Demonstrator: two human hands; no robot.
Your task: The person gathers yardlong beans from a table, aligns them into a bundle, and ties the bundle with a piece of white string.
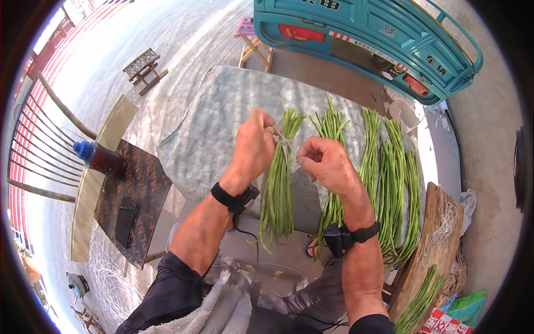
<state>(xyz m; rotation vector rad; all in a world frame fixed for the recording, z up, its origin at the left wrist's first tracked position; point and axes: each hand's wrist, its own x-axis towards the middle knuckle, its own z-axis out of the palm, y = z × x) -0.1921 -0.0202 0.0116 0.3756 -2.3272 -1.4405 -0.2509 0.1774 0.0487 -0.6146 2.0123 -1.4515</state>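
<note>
A bundle of green yardlong beans (pixel 278 188) lies in front of me on a grey cloth-covered table (pixel 217 108), its lower ends hanging over the near edge. Pale string (pixel 285 142) goes around its upper part. My left hand (pixel 255 144) is at the bundle's left side, thumb and fingertips pinched on the string. On the other side my right hand (pixel 323 160) is held just off the bundle with curled fingers; whether it pinches a string end cannot be made out. Several more bean bundles (pixel 369 146) lie to the right, one partly under my right forearm.
Right of the table, a wooden plank (pixel 431 234) bears white strings (pixel 446 221) and loose beans (pixel 419 300). At left, a board (pixel 137 167) holds a blue-capped bottle (pixel 100 158) and a phone (pixel 125 221). A teal cargo vehicle (pixel 363 33) and a small stool (pixel 255 46) stand beyond.
</note>
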